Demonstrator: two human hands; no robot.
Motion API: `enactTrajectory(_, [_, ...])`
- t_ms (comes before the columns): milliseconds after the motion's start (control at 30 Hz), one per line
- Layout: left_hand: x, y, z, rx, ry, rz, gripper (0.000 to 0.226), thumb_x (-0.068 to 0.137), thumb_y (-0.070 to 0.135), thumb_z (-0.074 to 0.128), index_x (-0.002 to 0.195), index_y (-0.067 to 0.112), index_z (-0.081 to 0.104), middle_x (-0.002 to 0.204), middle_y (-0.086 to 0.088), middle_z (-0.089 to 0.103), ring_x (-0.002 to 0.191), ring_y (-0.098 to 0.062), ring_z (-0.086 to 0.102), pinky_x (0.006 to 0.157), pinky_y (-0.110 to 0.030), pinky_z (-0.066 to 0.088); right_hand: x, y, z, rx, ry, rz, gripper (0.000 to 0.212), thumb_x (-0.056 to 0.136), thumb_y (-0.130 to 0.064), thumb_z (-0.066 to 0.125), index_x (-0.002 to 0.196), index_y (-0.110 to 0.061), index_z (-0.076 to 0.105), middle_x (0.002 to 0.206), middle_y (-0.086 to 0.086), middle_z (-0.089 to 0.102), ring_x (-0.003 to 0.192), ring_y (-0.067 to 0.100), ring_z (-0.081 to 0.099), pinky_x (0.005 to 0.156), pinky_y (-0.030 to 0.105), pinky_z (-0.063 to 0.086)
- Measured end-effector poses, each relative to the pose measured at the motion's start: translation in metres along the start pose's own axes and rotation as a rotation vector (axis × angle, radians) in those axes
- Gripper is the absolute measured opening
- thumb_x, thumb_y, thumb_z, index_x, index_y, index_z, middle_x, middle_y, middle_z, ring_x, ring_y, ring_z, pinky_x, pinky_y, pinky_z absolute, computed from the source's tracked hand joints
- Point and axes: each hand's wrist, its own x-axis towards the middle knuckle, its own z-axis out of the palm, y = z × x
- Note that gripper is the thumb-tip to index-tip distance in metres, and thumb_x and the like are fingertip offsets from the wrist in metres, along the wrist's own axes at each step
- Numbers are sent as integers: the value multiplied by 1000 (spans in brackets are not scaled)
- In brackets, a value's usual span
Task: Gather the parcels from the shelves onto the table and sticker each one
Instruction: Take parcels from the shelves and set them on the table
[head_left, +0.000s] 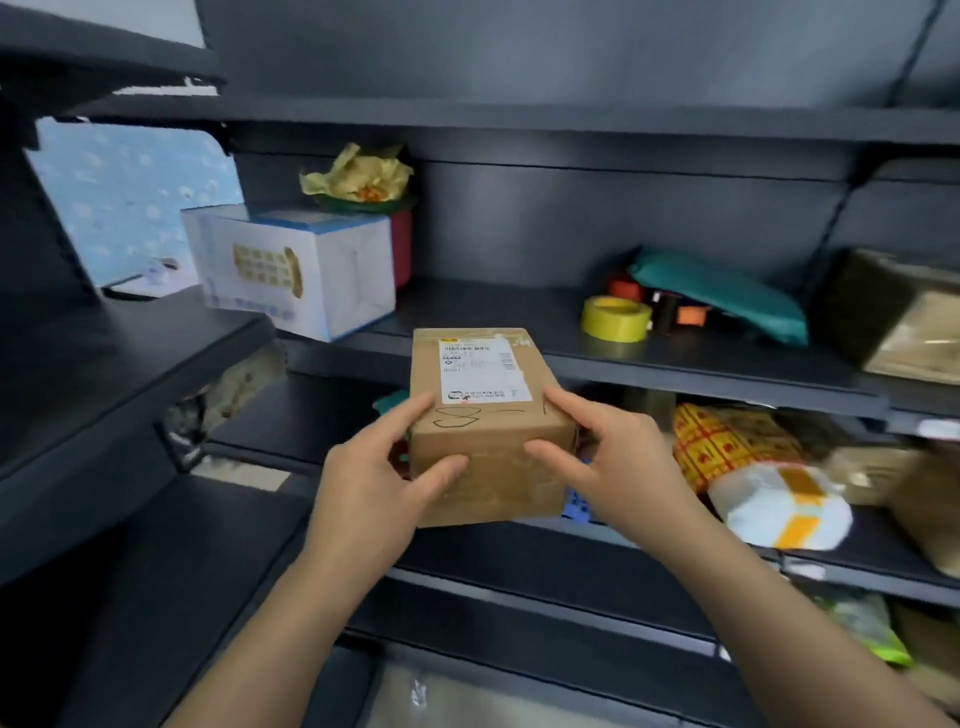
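Cardboard parcel (485, 415) is up in the air in front of the dark shelves (623, 358), white shipping label on top and some pen scribble under it. Left hand (384, 478) and right hand (613, 467) both grip its near end, thumbs across the front face, fingers curled over the top edges. Behind it on the shelf: white box (296, 270), yellow tape roll (615, 318), teal mailer (722, 296). Lower right, a white padded parcel (779, 506) beside a yellow-and-red wrapped one (722, 441)
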Motion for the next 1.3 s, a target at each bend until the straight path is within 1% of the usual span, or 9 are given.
enactTrajectory(267, [-30,58,124,-155,-369,92,62,72,25,81,126,40,56,103,31,57,93,15,56,70,0,44,-118,70,-86,-61,191,351,60,82,-32,71,138,-29,47,108,-11,64,89,9,60,82,30,54])
enactTrajectory(367, [-50,88,175,-189,-498,117,63,73,29,80,129,42,54,114,18,62,100,1,59,82,-13,51,-167,89,-123,-99,257,463,59,83,-31,70,137,-31,47,102,-19,58,89,5,59,81,23,52])
enactTrajectory(467, [-76,123,226,-223,-598,186,62,74,33,79,130,41,53,121,15,61,109,-3,58,92,-30,53,-217,108,-163,-175,313,556,56,84,-31,70,136,-28,50,106,-7,66,92,13,62,84,31,53])
enactTrajectory(567, [-106,163,276,-263,-686,250,59,76,35,76,130,39,53,119,21,57,111,-1,54,92,-25,51,-269,128,-204,-212,374,663,53,84,-32,70,134,-30,52,104,-4,68,94,15,61,83,32,51])
enactTrajectory(667, [-137,200,324,-308,-768,300,55,78,38,73,129,36,55,110,28,56,106,1,55,88,-25,52,-317,145,-241,-219,451,738,51,83,-29,71,131,-33,54,92,-14,64,89,11,62,81,27,51])
enactTrajectory(767, [-167,229,370,-326,-842,354,50,82,41,69,129,38,54,116,22,60,105,2,55,87,-33,54,-362,165,-269,-254,511,809,52,83,-30,71,132,-33,53,94,-12,66,88,11,62,81,34,53])
enactTrajectory(933, [-208,273,434,-352,-956,451,47,84,38,67,129,31,56,117,17,64,105,4,58,88,-19,50,-423,193,-309,-294,595,931,50,83,-33,70,130,-33,55,92,-7,70,82,12,63,76,36,54])
enactTrajectory(1100, [-233,313,496,-348,-1048,542,49,83,42,66,129,31,55,116,17,63,105,-1,59,87,-28,54,-464,220,-340,-288,703,1028,41,83,-29,71,122,-33,60,85,1,70,79,19,63,74,40,53])
enactTrajectory(1300, [-247,360,582,-396,-1174,600,49,83,41,68,129,32,55,112,22,60,103,0,59,81,-19,53,-491,269,-381,-304,812,1121,39,82,-28,71,106,-53,52,88,4,71,84,22,63,78,42,53])
